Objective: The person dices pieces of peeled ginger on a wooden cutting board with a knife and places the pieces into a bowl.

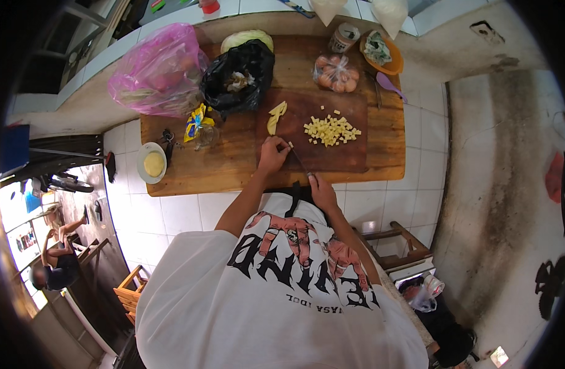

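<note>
My right hand [322,190] is closed around the handle of a knife [300,159], whose thin blade points up and left over the near part of a dark reddish-brown cutting board [282,159]. Beside the blade tip, the fingers of my left hand [275,150] are pinched together; a small pale yellow piece [291,145] lies at them, and whether they hold it is unclear. Several pale yellow strips [276,117] rest on the board beyond my left hand. To their right is a loose pile of small pale yellow cubes [331,130].
Around the board on the wooden table [208,173] are a black plastic bag [238,76], a pink bag [160,74], bagged eggs [336,74], a purple spoon [391,87], a glass [207,136] and a plate [144,174]. Another person [61,267] sits far left.
</note>
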`<state>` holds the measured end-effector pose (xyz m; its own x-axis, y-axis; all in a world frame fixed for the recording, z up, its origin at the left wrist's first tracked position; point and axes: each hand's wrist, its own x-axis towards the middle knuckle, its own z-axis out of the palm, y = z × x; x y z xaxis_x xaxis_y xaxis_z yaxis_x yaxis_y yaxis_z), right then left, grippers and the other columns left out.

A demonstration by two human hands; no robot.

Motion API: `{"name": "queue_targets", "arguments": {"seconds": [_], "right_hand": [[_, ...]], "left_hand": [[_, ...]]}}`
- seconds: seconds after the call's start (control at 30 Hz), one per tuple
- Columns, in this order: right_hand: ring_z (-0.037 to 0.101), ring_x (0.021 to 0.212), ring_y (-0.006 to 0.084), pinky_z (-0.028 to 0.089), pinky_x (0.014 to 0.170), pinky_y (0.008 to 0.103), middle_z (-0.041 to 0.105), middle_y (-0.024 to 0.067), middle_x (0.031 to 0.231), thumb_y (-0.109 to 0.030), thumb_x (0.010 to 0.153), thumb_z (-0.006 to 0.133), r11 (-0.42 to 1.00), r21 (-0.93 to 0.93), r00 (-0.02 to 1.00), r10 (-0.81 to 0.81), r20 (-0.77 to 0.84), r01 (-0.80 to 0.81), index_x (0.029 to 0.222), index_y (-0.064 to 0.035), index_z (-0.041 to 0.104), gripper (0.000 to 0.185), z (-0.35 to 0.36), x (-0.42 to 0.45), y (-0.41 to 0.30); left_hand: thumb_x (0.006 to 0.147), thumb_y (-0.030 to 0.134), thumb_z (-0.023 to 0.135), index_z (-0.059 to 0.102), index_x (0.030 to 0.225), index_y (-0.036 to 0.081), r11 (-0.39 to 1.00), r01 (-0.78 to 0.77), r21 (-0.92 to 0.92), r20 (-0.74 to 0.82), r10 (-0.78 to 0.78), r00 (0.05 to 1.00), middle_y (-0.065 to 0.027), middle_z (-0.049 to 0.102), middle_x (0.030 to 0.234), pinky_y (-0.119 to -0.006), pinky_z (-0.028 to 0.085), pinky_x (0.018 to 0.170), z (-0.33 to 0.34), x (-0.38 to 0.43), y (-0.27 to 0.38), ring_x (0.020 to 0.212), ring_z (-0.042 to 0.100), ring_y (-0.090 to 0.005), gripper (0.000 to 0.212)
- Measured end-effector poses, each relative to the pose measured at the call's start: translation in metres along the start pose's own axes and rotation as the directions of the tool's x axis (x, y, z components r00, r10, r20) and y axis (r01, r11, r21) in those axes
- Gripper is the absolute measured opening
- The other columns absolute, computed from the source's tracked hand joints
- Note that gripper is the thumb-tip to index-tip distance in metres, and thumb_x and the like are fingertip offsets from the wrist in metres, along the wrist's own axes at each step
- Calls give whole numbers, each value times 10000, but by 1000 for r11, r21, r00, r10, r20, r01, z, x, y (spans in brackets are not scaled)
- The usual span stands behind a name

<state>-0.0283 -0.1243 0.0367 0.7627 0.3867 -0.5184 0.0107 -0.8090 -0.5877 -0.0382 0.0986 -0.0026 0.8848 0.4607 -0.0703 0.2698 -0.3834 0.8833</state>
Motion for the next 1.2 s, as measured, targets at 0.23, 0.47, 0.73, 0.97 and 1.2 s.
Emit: {"name": "queue_targets", "arguments": {"seconds": [0.23,0.47,0.73,0.97,1.2], "right_hand": [[608,1000,465,474,851,527,654,263,1055,-494,1003,364,997,-81,1000,13,-21,-15,1233,-91,570,508,-4,0,-2],[611,1016,454,473,870,506,660,242,1079,-506,995,388,998,66,986,21,-163,-10,1217,-93,585,509,5,10,28],[610,1003,464,476,848,524,661,253,1051,-503,992,396,999,19,999,-28,-28,29,1223,-101,579,498,2,1,2],[606,995,477,472,848,542,658,272,1030,-505,997,375,999,1,999,-32,-41,32,1229,-91,571,513,9,0,4],[602,999,476,471,850,542,652,276,1045,-496,1006,354,994,-106,1000,29,-5,-29,1242,-94,565,512,7,-1,-4]], "left_hand": [[734,87,760,715,799,38,1000,-22,19,-11,22,1000,-107,648,808,-365,483,704,-3,0,-7,788,600,-246,94],[745,98,764,716,785,40,1000,-4,26,1,4,1000,-102,638,778,-369,477,698,-6,-2,-6,771,588,-247,85],[729,55,745,671,783,17,998,58,5,3,-58,998,-130,646,820,-409,479,761,-6,-4,-3,850,593,-312,99],[725,66,746,659,776,21,999,38,-4,-5,-38,999,-129,641,820,-410,474,752,-5,-5,-2,850,589,-315,111],[745,102,767,673,762,27,997,-35,65,-15,36,999,-116,630,769,-386,471,688,-8,-5,-8,767,586,-267,122]]}}
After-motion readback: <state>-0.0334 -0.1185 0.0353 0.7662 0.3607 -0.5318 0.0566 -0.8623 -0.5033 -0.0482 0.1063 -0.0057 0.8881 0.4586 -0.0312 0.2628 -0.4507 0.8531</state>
